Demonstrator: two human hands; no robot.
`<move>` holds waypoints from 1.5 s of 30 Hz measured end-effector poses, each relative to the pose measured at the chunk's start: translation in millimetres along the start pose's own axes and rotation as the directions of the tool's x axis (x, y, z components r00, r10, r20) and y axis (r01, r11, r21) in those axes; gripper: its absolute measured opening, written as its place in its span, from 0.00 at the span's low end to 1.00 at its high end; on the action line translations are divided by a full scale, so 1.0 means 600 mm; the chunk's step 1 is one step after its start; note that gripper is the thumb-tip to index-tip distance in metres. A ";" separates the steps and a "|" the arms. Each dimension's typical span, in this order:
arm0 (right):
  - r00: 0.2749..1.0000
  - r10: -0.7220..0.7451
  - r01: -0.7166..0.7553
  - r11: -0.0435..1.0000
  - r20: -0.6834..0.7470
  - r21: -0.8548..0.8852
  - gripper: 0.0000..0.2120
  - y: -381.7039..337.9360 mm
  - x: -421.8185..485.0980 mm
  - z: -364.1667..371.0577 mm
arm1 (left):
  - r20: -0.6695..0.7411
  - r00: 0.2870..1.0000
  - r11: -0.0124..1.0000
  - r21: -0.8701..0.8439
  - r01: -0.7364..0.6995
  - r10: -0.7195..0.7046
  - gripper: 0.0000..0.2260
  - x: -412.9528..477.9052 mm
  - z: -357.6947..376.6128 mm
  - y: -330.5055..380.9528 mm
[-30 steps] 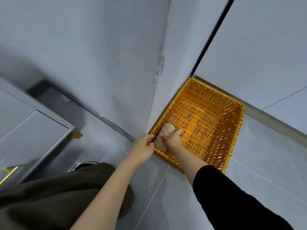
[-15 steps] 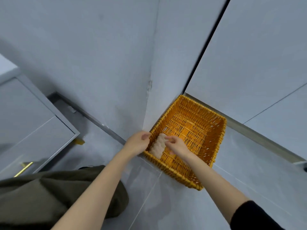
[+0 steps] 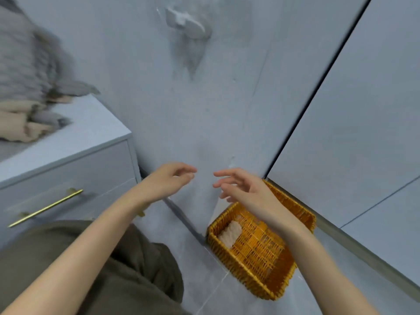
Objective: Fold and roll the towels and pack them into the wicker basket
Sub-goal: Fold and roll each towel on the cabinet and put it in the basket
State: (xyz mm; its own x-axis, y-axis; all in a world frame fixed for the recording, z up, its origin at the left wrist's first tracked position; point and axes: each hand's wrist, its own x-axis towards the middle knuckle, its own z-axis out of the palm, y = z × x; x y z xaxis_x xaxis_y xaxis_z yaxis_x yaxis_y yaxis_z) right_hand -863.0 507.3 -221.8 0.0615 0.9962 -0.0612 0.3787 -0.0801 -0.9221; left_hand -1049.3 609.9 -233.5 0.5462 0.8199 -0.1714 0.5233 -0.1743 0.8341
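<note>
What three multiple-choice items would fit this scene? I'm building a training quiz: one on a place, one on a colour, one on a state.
1. Where does the rolled towel lie? A inside the basket, against one side; B in the left hand; C in the right hand.
2. What colour is the basket? A orange-yellow; B white; C green.
3. The hands are: A gripping the basket; B open and empty; C pinching the rolled towel.
Answers: 1 A, it rests on the basket's bottom; 2 A, the weave is orange-yellow; 3 B, fingers spread, holding nothing.
</note>
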 end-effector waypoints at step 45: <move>0.853 -0.521 0.509 0.829 -0.009 0.231 0.06 -0.276 0.400 0.481 | -0.740 0.659 0.579 0.482 0.657 -0.132 0.18 -0.132 -0.408 -0.319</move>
State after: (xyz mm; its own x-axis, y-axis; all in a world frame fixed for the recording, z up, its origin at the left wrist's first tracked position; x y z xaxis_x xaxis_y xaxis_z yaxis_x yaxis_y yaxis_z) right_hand -1177.2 769.2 -194.1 -0.1362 0.8915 0.4320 0.1320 0.4485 -0.8840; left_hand -1352.6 711.9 -251.2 -0.1931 0.9672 0.1652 0.9775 0.1751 0.1173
